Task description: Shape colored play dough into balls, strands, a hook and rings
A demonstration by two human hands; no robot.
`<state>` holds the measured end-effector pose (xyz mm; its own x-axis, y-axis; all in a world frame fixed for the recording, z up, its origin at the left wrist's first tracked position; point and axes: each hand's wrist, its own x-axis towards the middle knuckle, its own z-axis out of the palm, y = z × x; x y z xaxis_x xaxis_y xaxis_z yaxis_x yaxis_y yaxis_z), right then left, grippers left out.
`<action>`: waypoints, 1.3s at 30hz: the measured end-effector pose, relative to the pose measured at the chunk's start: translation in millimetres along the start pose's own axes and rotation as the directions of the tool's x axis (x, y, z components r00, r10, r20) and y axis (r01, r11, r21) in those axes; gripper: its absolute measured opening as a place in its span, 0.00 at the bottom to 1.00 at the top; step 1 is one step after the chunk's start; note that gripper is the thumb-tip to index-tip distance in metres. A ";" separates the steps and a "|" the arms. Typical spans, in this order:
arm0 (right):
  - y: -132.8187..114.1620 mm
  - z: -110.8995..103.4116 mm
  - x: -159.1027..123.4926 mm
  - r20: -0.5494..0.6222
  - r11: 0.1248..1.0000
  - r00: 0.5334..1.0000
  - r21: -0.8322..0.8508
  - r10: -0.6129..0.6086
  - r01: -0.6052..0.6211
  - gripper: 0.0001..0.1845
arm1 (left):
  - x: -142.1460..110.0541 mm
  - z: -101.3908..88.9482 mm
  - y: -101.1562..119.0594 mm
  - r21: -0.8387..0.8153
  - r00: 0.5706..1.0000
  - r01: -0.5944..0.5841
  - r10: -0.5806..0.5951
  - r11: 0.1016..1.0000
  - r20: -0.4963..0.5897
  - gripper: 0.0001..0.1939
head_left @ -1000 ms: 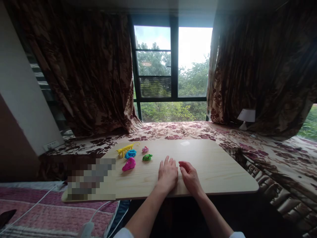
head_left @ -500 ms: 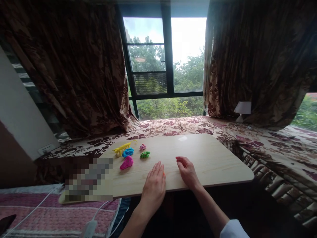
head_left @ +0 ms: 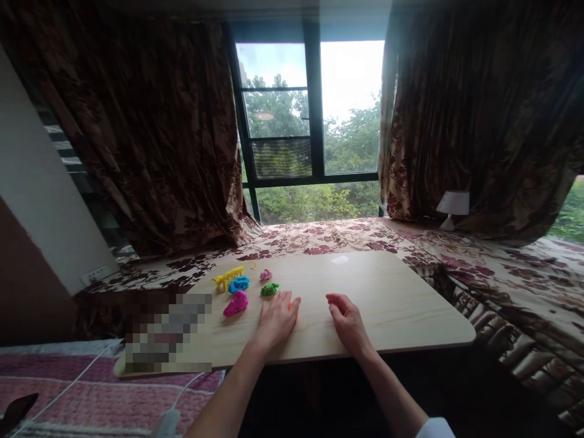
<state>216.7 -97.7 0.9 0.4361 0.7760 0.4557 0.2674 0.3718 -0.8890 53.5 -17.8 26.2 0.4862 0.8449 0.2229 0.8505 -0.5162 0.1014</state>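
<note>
My left hand [head_left: 276,320] lies palm down on the light wooden table, fingers stretched and slightly spread. Under it, a bit of an orange lump [head_left: 292,308], which looks like modelling clay, shows beside the thumb; most of it is covered. To the right, my right hand [head_left: 347,322] rests on its edge near the table's front, loosely curved and open, with nothing visible in it. Beyond my left hand are a green clay turtle-like figure [head_left: 269,289], a small pink figure [head_left: 265,275], a magenta lump [head_left: 236,303], a blue piece [head_left: 238,284] and a yellow four-legged animal [head_left: 229,278].
The table [head_left: 387,304] has rounded corners. A blurred-out patch [head_left: 168,334] covers its left end. Behind are a floral-covered window ledge [head_left: 319,234], dark curtains and a white lamp [head_left: 454,204]. A pink quilt [head_left: 91,395] with white cables lies at lower left.
My left hand has shifted left and slightly forward, its thumb now apart from the fingers. My right hand has stayed nearly in place. The camera view has moved slightly.
</note>
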 end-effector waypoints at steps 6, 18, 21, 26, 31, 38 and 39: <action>-1.5 -0.1 -0.7 -0.006 1.000 1.000 0.001 0.007 -0.007 0.13 | -64.5 7.4 15.4 -0.009 0.969 -0.127 0.122 0.992 -0.215 0.24; -0.5 0.8 0.4 -0.009 1.000 1.000 0.002 -0.011 0.011 0.13 | 33.9 5.9 24.9 -0.070 0.999 -0.013 0.011 0.997 -0.038 0.20; -3.0 0.2 -0.4 -0.010 1.000 1.000 0.002 -0.001 0.001 0.13 | 11.9 4.0 -1.8 -0.090 0.999 -0.004 0.001 0.996 -0.035 0.22; -3.5 -0.8 -0.9 0.002 1.000 1.000 0.005 0.010 -0.010 0.13 | -47.1 4.5 -4.3 -0.089 0.988 -0.072 0.059 0.993 -0.144 0.24; -0.8 0.1 -0.4 -0.010 1.000 1.000 0.004 -0.006 0.006 0.13 | -49.4 9.7 45.4 -0.006 0.947 -0.238 0.231 0.971 -0.223 0.22; 1.2 1.4 1.0 -0.011 1.000 1.000 -0.005 -0.018 0.018 0.13 | 35.5 10.0 43.0 -0.108 0.998 -0.043 0.038 0.993 -0.053 0.22; 1.1 1.4 0.9 -0.012 1.000 1.000 -0.002 -0.014 0.014 0.13 | 39.2 9.6 33.8 -0.118 0.999 -0.028 0.023 0.993 -0.044 0.22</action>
<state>216.2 -95.9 0.3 0.4429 0.7645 0.4684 0.2750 0.3814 -0.8826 103.3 -0.7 29.0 0.4961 0.8259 0.2679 0.8070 -0.5524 0.2088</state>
